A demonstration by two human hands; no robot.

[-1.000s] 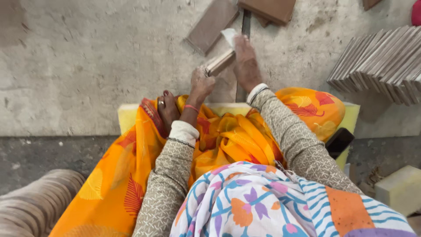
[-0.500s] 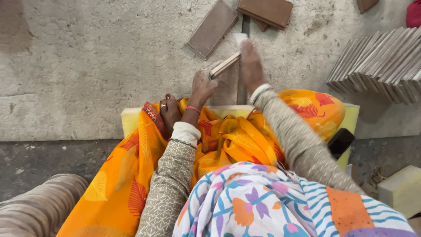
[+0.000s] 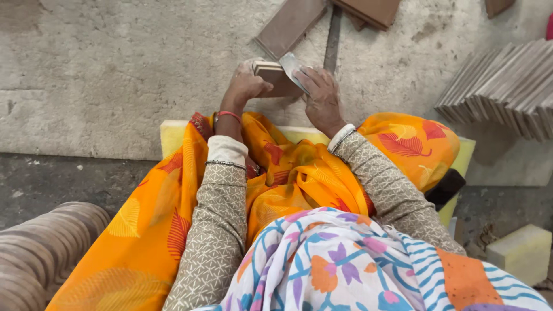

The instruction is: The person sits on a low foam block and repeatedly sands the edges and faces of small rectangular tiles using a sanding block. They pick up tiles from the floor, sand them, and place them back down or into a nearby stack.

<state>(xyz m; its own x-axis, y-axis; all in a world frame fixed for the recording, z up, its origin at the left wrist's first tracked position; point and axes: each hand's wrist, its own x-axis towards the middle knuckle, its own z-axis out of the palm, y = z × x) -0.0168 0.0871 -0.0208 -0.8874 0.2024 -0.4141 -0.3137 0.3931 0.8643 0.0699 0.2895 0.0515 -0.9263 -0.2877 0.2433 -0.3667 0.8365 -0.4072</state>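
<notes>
Her left hand (image 3: 245, 86) is gripping a flat brown rectangular tile (image 3: 275, 78) on edge over the rough concrete floor (image 3: 115, 69), while her right hand (image 3: 321, 99) is pinching a thin grey blade (image 3: 291, 66) against it.

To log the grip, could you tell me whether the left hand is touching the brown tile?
Touching: the head view shows the left hand wrapped around the brown tile.

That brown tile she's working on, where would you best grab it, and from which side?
Probably by its near left end, coming from the left, as the left hand does. The brown tile lies roughly flat, a thin slab, so fingers can wrap its edge, leaving the right end free for the flat metal blade in the right hand.
</notes>
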